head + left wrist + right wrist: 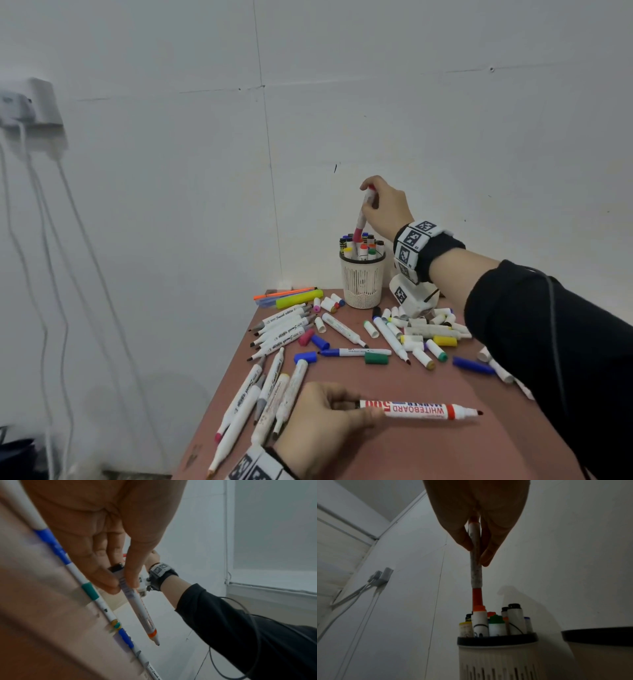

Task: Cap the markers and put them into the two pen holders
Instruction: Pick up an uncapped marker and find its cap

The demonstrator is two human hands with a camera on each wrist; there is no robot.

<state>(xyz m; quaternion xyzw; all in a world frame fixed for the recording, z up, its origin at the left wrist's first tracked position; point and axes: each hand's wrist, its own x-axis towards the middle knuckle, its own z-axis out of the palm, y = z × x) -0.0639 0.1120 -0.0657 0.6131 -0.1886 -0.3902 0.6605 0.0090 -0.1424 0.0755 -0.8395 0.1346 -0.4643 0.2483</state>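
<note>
Above the white pen holder (362,284) at twelve o'clock on the table (411,452), my right hand (387,209) is pinching a capped red marker (466,219) upright, cap down among the markers standing inside. At six o'clock, my left hand (322,425) is pinching an uncapped whiteboard marker (421,408), tip pointing toward three o'clock. Loose markers and caps are lying between.

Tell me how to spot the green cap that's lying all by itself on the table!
Start at the white pen holder by the wall on the brown table, then come toward the left hand. About halfway lies a thin blue-capped marker; the green cap lies just below it. It is the only dark green loose cap, short and stubby, with no marker in it.
</note>
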